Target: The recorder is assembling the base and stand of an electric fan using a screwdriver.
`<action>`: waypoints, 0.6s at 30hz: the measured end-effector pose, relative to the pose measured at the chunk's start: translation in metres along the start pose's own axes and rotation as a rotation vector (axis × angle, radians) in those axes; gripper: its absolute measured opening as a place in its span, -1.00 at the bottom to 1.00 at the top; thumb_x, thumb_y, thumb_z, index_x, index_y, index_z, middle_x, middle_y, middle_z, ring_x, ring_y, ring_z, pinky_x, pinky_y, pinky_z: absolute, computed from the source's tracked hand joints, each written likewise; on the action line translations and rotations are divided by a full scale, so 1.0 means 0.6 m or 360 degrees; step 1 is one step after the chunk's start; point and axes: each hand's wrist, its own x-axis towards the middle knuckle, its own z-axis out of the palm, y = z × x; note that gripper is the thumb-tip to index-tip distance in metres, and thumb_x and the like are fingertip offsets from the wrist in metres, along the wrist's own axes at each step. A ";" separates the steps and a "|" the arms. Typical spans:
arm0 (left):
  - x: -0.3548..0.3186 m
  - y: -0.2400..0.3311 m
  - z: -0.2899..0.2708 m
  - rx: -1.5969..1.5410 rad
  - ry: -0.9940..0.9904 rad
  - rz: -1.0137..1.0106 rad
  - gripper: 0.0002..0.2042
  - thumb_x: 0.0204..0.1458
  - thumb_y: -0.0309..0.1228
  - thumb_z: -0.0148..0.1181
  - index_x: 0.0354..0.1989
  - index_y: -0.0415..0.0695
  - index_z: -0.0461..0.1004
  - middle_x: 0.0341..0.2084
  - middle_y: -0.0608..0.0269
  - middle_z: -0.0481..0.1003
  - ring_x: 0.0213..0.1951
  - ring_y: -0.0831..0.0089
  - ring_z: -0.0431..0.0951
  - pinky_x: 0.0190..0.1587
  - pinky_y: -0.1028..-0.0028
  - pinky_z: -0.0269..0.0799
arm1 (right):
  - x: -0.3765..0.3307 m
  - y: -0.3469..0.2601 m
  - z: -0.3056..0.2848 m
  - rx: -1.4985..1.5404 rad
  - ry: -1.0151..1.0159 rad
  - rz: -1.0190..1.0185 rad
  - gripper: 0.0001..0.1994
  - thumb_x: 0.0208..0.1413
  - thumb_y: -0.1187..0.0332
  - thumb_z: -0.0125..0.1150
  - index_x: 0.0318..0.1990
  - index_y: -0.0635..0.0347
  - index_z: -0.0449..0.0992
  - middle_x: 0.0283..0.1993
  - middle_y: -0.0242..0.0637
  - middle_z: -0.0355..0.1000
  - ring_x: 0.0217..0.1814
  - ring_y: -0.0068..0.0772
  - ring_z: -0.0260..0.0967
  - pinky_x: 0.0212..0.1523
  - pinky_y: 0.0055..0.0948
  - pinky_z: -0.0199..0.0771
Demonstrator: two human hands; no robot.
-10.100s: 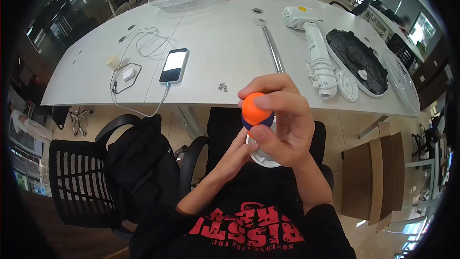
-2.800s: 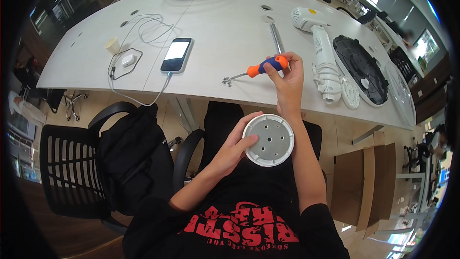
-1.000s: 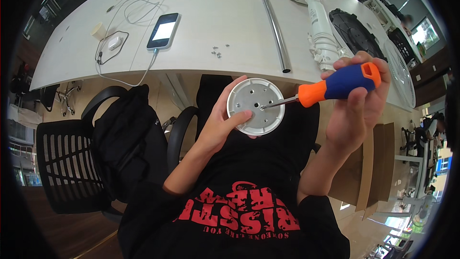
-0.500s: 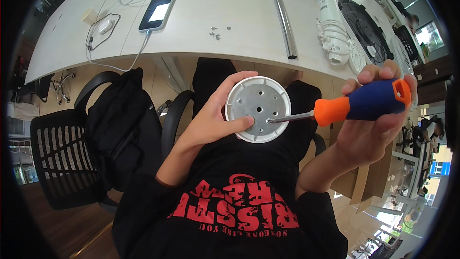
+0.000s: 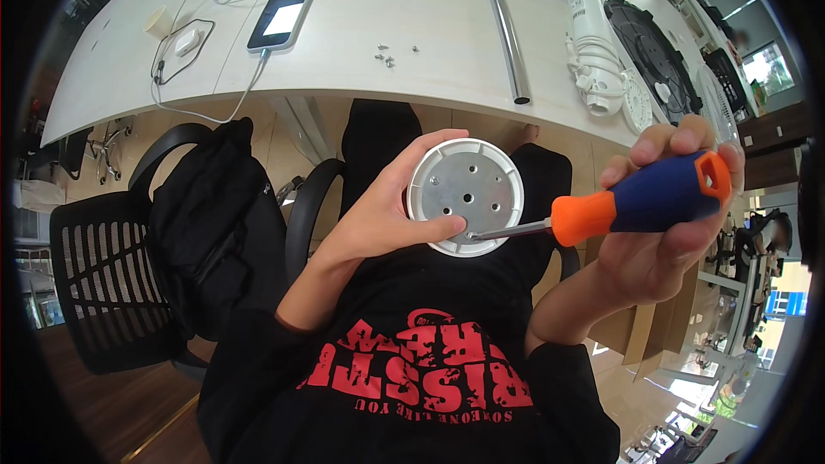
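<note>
My left hand (image 5: 382, 206) grips a round white plastic part with a grey metal plate (image 5: 464, 179) set in its face, the thumb pressed on the plate's lower edge. Several small holes dot the plate. In my right hand (image 5: 657, 241) is a screwdriver (image 5: 657, 195) with an orange and dark blue handle. Its shaft points left, and the tip meets the plate near its lower rim, by a screw beside my left thumb. Both hands are over my lap, in front of the table edge.
On the white table (image 5: 344, 9) lie several small screws (image 5: 387, 58), a phone (image 5: 282, 15) on a cable, and a metal tube (image 5: 504, 30). Farther right are a white fan body (image 5: 593, 43) and a black round grille-like part (image 5: 655, 51). A chair (image 5: 112, 266) holding a black bag stands left.
The screwdriver tip has moved down and left across the plate, from a screw at the lower right to one near the bottom. My right hand has shifted slightly left.
</note>
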 end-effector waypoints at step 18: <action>-0.002 -0.002 -0.001 0.0008 0.0009 0.0079 -0.19 -0.11 -0.46 0.44 0.37 -0.19 0.18 0.15 0.16 0.41 0.22 0.40 0.38 0.28 0.36 0.27 | 0.005 0.001 0.021 -0.0307 0.0252 0.0238 -0.28 0.17 0.04 0.34 0.30 0.28 0.15 0.08 -0.03 0.21 0.01 -0.18 0.39 -0.23 -0.26 0.67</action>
